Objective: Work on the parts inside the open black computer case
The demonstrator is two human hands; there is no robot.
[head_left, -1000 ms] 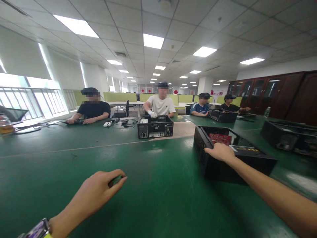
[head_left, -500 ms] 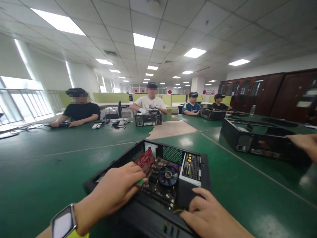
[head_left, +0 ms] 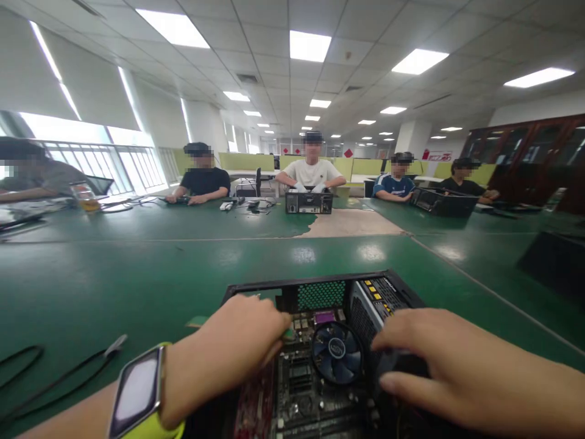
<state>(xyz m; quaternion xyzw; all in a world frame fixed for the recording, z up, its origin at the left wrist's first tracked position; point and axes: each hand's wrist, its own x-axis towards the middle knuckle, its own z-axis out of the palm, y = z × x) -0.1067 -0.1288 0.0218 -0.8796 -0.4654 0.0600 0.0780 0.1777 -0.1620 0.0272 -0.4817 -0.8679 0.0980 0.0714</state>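
An open black computer case point(head_left: 320, 281) lies on the green table point(head_left: 150, 274) right in front of me. Inside it I see a motherboard point(head_left: 301, 384) with a blue CPU fan point(head_left: 337, 350), a red card point(head_left: 255, 402) and a power supply point(head_left: 372, 296) at the right. My left hand point(head_left: 237, 350), a watch on its wrist, is over the case's left side, closed on a thin green memory stick point(head_left: 197, 321). My right hand point(head_left: 434, 360) lies over the power supply, fingers curled round its edge.
Black cables point(head_left: 59, 375) lie on the table at my left. Several people sit along the far side; one works at another case point(head_left: 309, 202), one at a case point(head_left: 443, 202) further right. A dark case point(head_left: 555, 265) stands at the right edge.
The case came from my right to directly in front of me. My left hand carried the green stick from the bare table into the case, and my right hand shifted onto the power supply.
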